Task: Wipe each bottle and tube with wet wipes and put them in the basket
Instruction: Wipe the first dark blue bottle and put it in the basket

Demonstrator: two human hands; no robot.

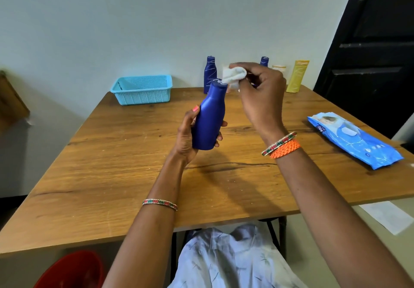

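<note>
My left hand [187,134] grips a dark blue bottle [208,117] by its lower body and holds it tilted above the middle of the wooden table [125,175]. My right hand [262,95] pinches a bunched white wet wipe [234,76] against the bottle's cap. At the table's far edge stand another blue bottle [210,73], a second blue bottle [264,60] mostly hidden by my right hand, a pale tube [279,67] and a yellow tube [297,76]. A light blue perforated basket [141,89] sits at the far left and looks empty.
A blue pack of wet wipes [354,141] lies near the table's right edge. A dark door [378,47] is at the right. A red bin [74,269] stands under the table's near left. A sheet of paper [387,216] lies on the floor at the right.
</note>
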